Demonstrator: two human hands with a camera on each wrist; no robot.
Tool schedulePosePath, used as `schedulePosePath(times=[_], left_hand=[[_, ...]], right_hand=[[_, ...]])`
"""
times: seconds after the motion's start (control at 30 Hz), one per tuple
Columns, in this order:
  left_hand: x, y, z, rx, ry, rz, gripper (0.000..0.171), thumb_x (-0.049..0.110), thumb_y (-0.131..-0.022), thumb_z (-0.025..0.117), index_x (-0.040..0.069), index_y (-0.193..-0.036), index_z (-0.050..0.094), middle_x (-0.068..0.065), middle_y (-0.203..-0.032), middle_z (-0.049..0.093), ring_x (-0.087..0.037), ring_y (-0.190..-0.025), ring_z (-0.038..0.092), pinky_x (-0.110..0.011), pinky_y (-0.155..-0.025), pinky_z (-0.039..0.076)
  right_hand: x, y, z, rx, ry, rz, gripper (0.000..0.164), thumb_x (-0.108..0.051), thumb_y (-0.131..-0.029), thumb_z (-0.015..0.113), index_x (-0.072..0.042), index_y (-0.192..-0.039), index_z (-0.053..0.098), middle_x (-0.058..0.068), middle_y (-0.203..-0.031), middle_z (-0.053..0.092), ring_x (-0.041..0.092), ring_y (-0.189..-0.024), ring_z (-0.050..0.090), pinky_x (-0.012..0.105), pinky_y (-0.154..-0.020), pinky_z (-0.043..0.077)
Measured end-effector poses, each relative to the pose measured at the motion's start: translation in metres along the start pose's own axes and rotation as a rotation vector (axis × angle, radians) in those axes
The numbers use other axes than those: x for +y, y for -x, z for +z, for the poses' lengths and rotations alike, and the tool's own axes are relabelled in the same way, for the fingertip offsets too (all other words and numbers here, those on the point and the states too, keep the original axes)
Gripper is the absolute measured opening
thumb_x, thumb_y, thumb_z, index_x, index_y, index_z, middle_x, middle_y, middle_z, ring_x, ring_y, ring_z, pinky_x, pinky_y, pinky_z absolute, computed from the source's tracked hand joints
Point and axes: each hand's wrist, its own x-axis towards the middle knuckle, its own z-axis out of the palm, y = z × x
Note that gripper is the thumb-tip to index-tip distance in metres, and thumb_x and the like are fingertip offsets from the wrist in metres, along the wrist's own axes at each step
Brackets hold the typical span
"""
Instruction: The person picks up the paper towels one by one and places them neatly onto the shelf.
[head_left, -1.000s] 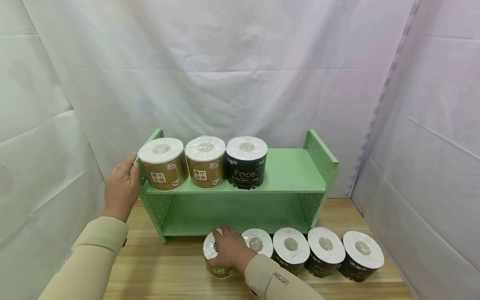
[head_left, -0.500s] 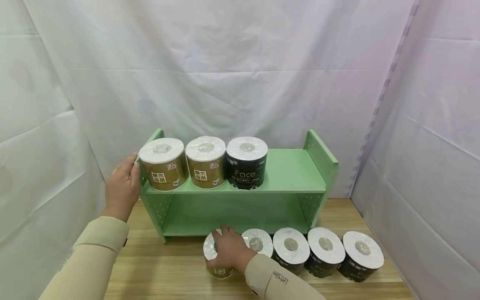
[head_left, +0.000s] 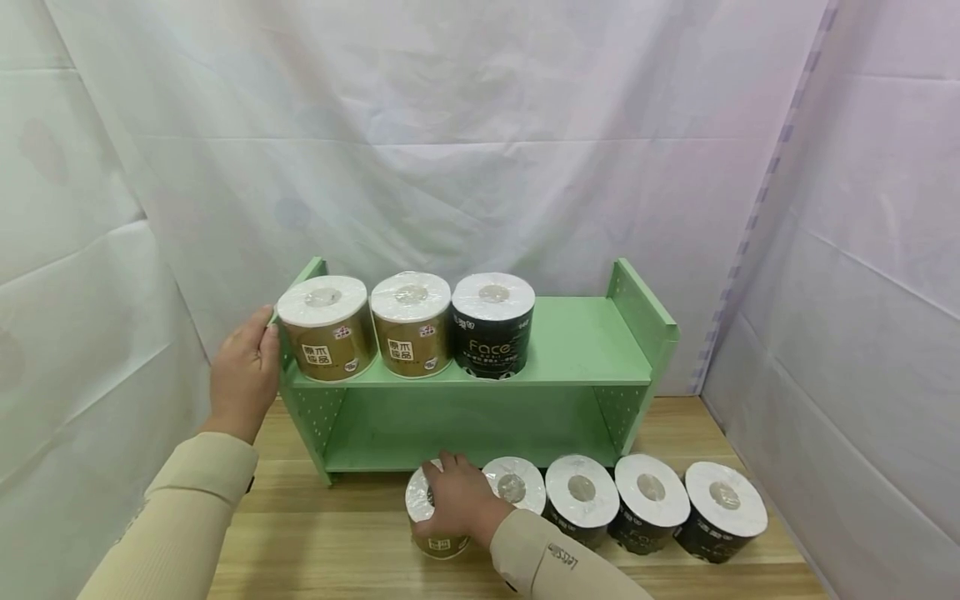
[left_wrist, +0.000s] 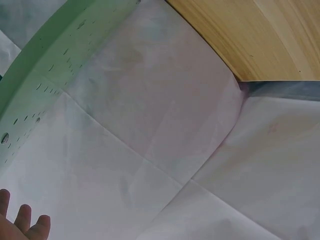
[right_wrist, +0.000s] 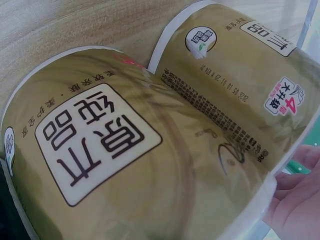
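Plastic (head_left: 439, 547), glossy gold, wraps the gripped cylindrical roll (head_left: 417, 502).

One wide high view, two close wrist views.
From behind, the head camera looks forward and down over the left fingers (head_left: 251, 331) and right fingers (head_left: 451, 477); the left wrist's, close, shares with it the perforated green shelf panel (left_wrist: 52, 65) beside the left fingers; the right wrist's, nearest, shares the gold-wrapped toilet roll (right_wrist: 240, 65) at the right fingers, seen side-on.
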Motion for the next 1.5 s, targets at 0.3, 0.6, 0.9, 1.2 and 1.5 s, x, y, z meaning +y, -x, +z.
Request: schedulePosePath(times=[0.3,0.6,0.9,1.2,1.5], left_hand=[[0.000,0.000,-0.001,-0.010,-0.002,-0.010,0.043,0.025,-0.104,0.037,0.003,-0.138,0.050,-0.026,-0.131,0.055,-0.047,-0.119,0.050,-0.061,-0.098,0.038],[0.002,0.000,-0.001,-0.005,0.002,0.000,0.042,0.024,-0.103,0.037,0.002,-0.136,0.051,-0.027,-0.130,0.055,-0.047,-0.118,0.051,-0.061,-0.098,0.039],[0.003,0.000,-0.001,-0.016,-0.001,-0.013,0.042,0.025,-0.104,0.037,0.003,-0.136,0.051,-0.027,-0.130,0.056,-0.047,-0.117,0.051,-0.062,-0.097,0.039],[0.002,0.000,0.000,-0.016,-0.007,-0.008,0.041,0.024,-0.104,0.036,0.003,-0.136,0.051,-0.027,-0.129,0.056,-0.047,-0.116,0.052,-0.062,-0.097,0.039],[0.001,0.000,0.000,-0.007,-0.006,-0.009,0.042,0.024,-0.103,0.037,0.003,-0.136,0.051,-0.027,-0.129,0.056,-0.047,-0.116,0.051,-0.062,-0.097,0.038]], right_hand=[[-0.001,0.001,-0.002,0.022,-0.005,-0.003,0.086,-0.058,-0.066,0.070,-0.015,-0.137,0.052,0.008,-0.126,0.052,0.027,-0.114,0.053,0.039,-0.083,0.052],[-0.001,0.002,-0.002,0.052,-0.009,-0.014,0.085,-0.058,-0.066,0.069,-0.015,-0.138,0.052,0.009,-0.128,0.052,0.028,-0.115,0.053,0.038,-0.085,0.052],[-0.001,0.004,-0.007,0.104,-0.007,-0.037,0.085,-0.056,-0.066,0.072,-0.016,-0.138,0.051,0.008,-0.128,0.052,0.026,-0.113,0.053,0.037,-0.084,0.052],[-0.003,0.009,-0.021,0.147,0.007,-0.072,0.087,-0.056,-0.066,0.072,-0.013,-0.138,0.051,0.010,-0.129,0.052,0.027,-0.112,0.054,0.035,-0.085,0.052],[-0.004,0.015,-0.037,0.161,-0.011,-0.090,0.089,-0.055,-0.067,0.071,-0.012,-0.141,0.048,0.013,-0.135,0.050,0.030,-0.118,0.052,0.035,-0.092,0.050]])
